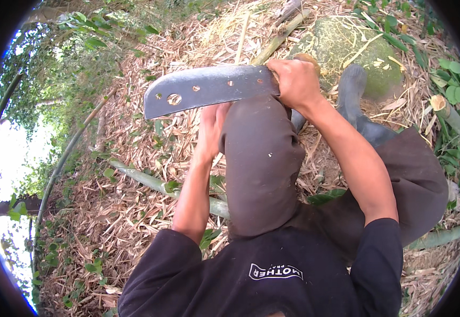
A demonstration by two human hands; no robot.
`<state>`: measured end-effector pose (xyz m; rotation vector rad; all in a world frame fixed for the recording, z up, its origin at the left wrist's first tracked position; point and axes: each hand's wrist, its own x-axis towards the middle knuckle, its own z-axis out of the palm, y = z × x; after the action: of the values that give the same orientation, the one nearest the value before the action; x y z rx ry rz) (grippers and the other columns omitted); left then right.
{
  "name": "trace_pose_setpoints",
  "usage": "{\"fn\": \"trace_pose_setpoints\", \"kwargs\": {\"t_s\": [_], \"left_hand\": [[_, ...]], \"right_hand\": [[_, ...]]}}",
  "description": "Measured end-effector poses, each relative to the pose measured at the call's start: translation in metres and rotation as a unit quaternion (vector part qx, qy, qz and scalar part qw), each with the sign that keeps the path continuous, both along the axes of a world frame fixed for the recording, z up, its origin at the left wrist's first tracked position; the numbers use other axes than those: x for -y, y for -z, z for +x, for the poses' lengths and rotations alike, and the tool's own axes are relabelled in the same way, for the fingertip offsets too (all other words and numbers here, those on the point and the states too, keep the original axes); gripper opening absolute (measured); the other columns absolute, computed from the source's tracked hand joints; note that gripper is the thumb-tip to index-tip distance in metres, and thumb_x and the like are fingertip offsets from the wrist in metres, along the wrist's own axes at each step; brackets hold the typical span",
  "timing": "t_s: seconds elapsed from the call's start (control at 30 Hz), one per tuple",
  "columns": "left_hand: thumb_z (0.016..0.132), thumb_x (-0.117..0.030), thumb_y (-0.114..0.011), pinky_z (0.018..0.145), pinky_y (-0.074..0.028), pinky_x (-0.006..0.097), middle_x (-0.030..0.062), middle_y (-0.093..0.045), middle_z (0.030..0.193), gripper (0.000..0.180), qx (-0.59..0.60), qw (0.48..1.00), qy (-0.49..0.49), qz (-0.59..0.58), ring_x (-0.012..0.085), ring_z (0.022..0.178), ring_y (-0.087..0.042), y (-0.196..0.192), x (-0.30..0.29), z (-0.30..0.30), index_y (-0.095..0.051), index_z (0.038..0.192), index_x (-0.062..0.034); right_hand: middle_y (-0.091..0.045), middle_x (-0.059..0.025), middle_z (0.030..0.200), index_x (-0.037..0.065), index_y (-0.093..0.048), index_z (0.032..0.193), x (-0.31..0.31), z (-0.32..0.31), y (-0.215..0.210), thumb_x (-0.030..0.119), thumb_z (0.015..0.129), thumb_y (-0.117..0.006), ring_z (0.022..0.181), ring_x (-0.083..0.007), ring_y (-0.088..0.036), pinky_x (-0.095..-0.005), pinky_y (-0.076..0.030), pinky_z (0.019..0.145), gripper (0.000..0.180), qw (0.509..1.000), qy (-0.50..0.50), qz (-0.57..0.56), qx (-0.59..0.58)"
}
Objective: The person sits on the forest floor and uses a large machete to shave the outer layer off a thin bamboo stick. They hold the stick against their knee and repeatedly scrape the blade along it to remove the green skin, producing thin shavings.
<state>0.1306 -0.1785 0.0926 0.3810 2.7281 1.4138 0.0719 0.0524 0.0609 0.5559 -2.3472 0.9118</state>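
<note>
My right hand point(296, 82) is closed around the wooden handle of a machete point(211, 78), whose rounded end shows past the fist. Its broad dark blade has several round holes and points left, lying across just beyond my raised knee point(261, 121). My left hand point(213, 124) is beside the knee, under the blade. The blade and knee hide its fingers, so whatever it may hold is out of sight. A thin pale strip point(244, 38) sticks up beyond the blade; its lower end is hidden.
A mossy boulder point(335, 45) with pale shavings on it stands ahead, near my grey rubber boot point(352, 92). A green bamboo pole point(148, 178) lies on the leaf litter at left. A cut bamboo end point(438, 103) is at right, and a thin stem point(66, 153) curves upward at far left.
</note>
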Motion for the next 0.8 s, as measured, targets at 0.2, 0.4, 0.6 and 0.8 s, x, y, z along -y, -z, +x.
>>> {"fn": "trace_pose_setpoints", "kwargs": {"t_s": [0.2, 0.4, 0.6, 0.8], "left_hand": [[0.105, -0.028, -0.035, 0.052, -0.039, 0.029, 0.0062, -0.055, 0.067, 0.047, 0.066, 0.997, -0.027, 0.021, 0.0144, 0.055, -0.05, 0.027, 0.043, 0.126, -0.051, 0.134, 0.0057], [0.105, -0.025, -0.035, 0.042, -0.032, 0.022, -0.0017, -0.043, 0.055, 0.037, 0.144, 0.924, -0.216, 0.282, 0.0064, 0.043, -0.038, 0.024, 0.039, 0.129, -0.056, 0.122, 0.0], [0.103, -0.018, -0.044, 0.075, -0.045, 0.028, 0.0095, -0.067, 0.1, 0.017, 0.07, 0.906, -0.237, 0.344, 0.0106, 0.08, -0.056, 0.013, 0.03, 0.047, -0.05, 0.114, -0.0065], [0.099, -0.018, -0.058, 0.077, -0.038, 0.025, -0.0011, -0.063, 0.088, 0.008, 0.044, 0.909, -0.273, 0.313, 0.0066, 0.082, -0.05, 0.015, 0.044, -0.016, -0.059, 0.106, -0.0125]], "right_hand": [[-0.068, -0.0176, 0.075, 0.006, -0.066, 0.079, -0.001, 0.003, 0.01, 0.018, 0.084, -0.05, 0.068, -0.0356, -0.067, -0.0436, -0.051, 0.061, 0.02, 0.996, 0.018, 0.029, 0.088], [-0.067, -0.0179, 0.072, 0.005, -0.065, 0.076, 0.015, 0.007, 0.012, 0.015, 0.087, -0.043, 0.066, -0.0363, -0.066, -0.0444, -0.05, 0.06, 0.027, 0.996, 0.027, -0.014, 0.083], [-0.066, -0.0203, 0.071, 0.005, -0.065, 0.078, 0.015, 0.014, 0.001, 0.016, 0.084, -0.047, 0.066, -0.0397, -0.065, -0.0488, -0.051, 0.06, 0.021, 0.992, 0.028, 0.002, 0.12], [-0.066, -0.021, 0.072, 0.005, -0.065, 0.075, 0.009, 0.015, 0.002, 0.015, 0.083, -0.048, 0.066, -0.0405, -0.065, -0.0499, -0.051, 0.061, 0.022, 0.991, 0.037, -0.023, 0.124]]}}
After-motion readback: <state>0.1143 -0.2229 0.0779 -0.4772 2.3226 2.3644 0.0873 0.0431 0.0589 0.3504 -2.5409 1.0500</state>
